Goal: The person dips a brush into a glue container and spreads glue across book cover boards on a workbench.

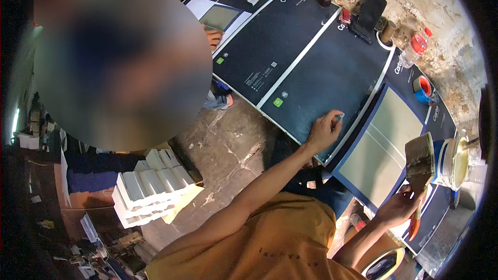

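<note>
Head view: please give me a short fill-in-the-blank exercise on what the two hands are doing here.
1. The right hand holds a wide ____ by its orange handle.
2. The left hand pinches a small pale object against a dark ____ printed sheet.
3. The can beside the brush holds a pale ____ liquid.

Missing words: brush; blue; yellow

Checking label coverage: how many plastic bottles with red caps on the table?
1: plastic bottle lying at the table's far edge by the wall, beside the tape roll. Others may be hidden.
</note>
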Motion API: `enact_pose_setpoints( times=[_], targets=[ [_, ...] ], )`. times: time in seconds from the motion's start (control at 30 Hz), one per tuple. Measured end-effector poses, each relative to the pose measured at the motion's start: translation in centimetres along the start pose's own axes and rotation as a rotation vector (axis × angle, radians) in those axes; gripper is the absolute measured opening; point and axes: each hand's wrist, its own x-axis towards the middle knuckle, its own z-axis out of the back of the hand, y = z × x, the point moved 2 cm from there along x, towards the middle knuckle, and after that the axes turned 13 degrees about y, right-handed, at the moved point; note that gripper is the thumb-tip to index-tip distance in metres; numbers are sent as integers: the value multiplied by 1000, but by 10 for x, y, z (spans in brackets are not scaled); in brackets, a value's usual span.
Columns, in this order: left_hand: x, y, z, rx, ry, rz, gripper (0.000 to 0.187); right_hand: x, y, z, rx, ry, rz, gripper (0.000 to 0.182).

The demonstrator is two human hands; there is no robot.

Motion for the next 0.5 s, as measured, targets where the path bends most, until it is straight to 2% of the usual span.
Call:
enact_pose_setpoints(
  times=[0.07,0.17,0.2,0.23,0.27,0.3,0.37,0.4,0.43,0.47,0.5],
  targets=[
    [-2,3,-7,-90,5,49,23,5,0,2,311,-93,-128,28],
    [4,1,-2,-36,-56,-11,23,24,7,13,88,-30,86,29],
    [0,3,0,-29,-59,-10,23,28,6,32,182,-23,70,32],
    [0,5,2,-18,-61,-20,23,33,16,32,-180,-6,265,32],
    [0,4,-3,-22,-53,-30,24,41,14,51,-216,0,222,33],
    [-2,3,0,28,-77,17,23,45,26,67,-301,-91,203,35],
    [-9,-20,7,43,0,90,23,57,45,94,-461,-271,141,39],
    [-8,-5,1,-4,60,125,21,67,62,101,-487,-295,213,37],
    [-9,-31,6,57,75,144,20,76,79,109,-516,-320,284,36],
    [-11,-14,-1,-2,34,37,19,85,98,119,-547,-346,355,36],
    [-10,-19,1,16,55,35,19,101,114,121,-137,-196,413,36]
  ],
)
